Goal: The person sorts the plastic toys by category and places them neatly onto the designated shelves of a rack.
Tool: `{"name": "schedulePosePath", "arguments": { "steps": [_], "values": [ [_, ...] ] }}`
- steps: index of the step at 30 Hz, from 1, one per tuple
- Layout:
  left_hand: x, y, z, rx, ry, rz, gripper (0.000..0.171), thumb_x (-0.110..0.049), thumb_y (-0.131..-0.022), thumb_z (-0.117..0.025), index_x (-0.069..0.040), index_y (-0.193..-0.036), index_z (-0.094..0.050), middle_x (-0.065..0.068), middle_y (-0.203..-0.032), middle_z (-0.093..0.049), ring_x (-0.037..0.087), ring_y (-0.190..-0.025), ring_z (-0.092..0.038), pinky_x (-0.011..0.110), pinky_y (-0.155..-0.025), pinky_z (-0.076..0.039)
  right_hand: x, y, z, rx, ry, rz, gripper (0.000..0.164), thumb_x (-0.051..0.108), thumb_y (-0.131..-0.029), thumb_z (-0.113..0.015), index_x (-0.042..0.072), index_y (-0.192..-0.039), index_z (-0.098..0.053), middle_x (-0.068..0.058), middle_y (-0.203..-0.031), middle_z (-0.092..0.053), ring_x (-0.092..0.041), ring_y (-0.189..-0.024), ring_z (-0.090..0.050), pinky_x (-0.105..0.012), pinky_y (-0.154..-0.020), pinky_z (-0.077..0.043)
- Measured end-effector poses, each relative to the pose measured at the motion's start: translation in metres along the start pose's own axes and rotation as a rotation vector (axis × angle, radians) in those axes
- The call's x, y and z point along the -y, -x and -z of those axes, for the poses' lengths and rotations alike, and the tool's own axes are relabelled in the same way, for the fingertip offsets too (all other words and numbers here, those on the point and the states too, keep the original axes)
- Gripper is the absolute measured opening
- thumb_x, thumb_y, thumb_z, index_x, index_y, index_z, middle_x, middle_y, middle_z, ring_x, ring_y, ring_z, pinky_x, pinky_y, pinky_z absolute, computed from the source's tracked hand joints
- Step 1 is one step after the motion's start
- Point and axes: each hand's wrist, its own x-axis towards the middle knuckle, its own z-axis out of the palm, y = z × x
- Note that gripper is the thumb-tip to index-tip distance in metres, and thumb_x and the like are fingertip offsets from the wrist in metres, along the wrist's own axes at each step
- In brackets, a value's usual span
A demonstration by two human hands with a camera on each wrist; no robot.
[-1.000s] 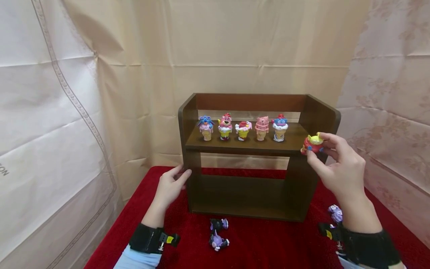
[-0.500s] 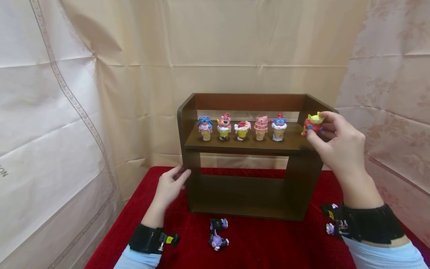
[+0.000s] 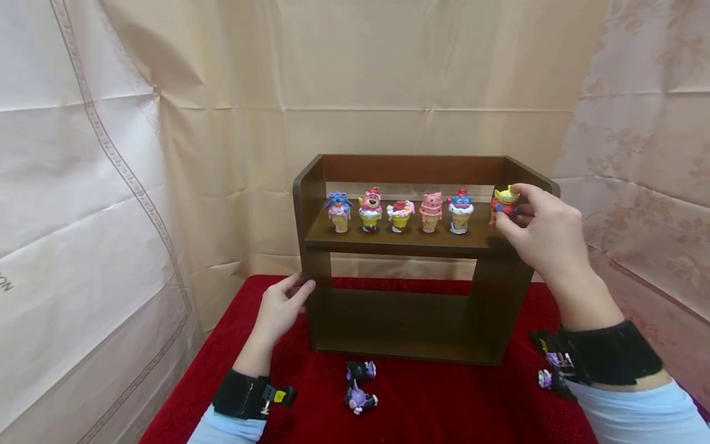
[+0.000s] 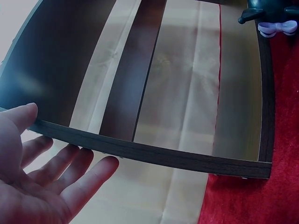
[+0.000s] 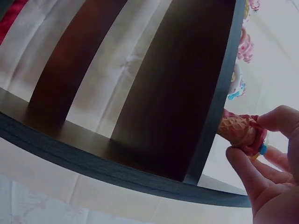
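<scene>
My right hand pinches a toy figurine with a yellow head and red body over the right end of the brown shelf's upper board. In the right wrist view, the figurine's waffle-cone base points toward the board, between thumb and fingers; whether it touches the board I cannot tell. To its left stands a row of several ice-cream-cone figurines, the nearest one blue with a red top. My left hand rests at the shelf's left side panel, its fingers extended along the outer face and thumb by the front edge.
On the red cloth before the shelf lie a black-and-purple figurine and a purple one. More purple pieces lie partly hidden beside my right wrist. Beige cloth hangs behind the shelf.
My right hand has lifted the yellow-headed figurine from below the upper board's level, then moved it left, over the board's right end. The left hand stays at the side panel.
</scene>
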Motion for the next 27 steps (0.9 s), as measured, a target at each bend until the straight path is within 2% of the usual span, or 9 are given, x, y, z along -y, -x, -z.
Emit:
{"name": "schedulePosePath", "arguments": {
  "steps": [4, 10, 20, 27],
  "values": [
    [-0.001, 0.000, 0.000, 0.007, 0.014, -0.019, 0.053, -0.039, -0.091, -0.064, -0.014, -0.137, -0.053, 0.011, -0.124, -0.060, 0.018, -0.089, -0.064, 0.044, -0.071, -0.058, -0.002, -0.002, -0.004, 0.028, 0.034, -0.004, 0.041, 0.017, -0.084, -0.069, -0.001, -0.119, -0.058, -0.025, -0.104, -0.065, -0.035, -0.083, -0.065, -0.055, -0.077, -0.052],
    [0.000, 0.000, 0.000, 0.007, 0.015, -0.025, 0.053, -0.039, -0.091, -0.065, -0.015, -0.136, -0.053, 0.010, -0.124, -0.060, 0.019, -0.090, -0.064, 0.048, -0.072, -0.057, -0.004, -0.002, -0.008, 0.054, 0.060, -0.013, 0.039, 0.016, -0.084, -0.068, -0.001, -0.118, -0.058, -0.025, -0.101, -0.065, -0.035, -0.083, -0.065, -0.056, -0.074, -0.051],
    [0.000, 0.001, -0.001, 0.005, 0.003, -0.021, 0.053, -0.040, -0.091, -0.064, -0.015, -0.137, -0.053, 0.008, -0.124, -0.060, 0.016, -0.090, -0.064, 0.039, -0.069, -0.058, -0.004, -0.003, -0.012, 0.103, 0.085, -0.046, 0.040, 0.018, -0.085, -0.068, -0.001, -0.119, -0.057, -0.026, -0.096, -0.066, -0.036, -0.084, -0.063, -0.055, -0.071, -0.049],
    [0.000, 0.000, -0.001, 0.008, 0.019, -0.018, 0.054, -0.041, -0.091, -0.065, -0.015, -0.137, -0.053, 0.009, -0.125, -0.059, 0.018, -0.091, -0.064, 0.042, -0.070, -0.058, -0.005, -0.001, -0.014, 0.134, 0.094, -0.083, 0.043, 0.020, -0.086, -0.067, 0.000, -0.122, -0.055, -0.028, -0.098, -0.064, -0.041, -0.084, -0.059, -0.059, -0.070, -0.049]
  ]
}}
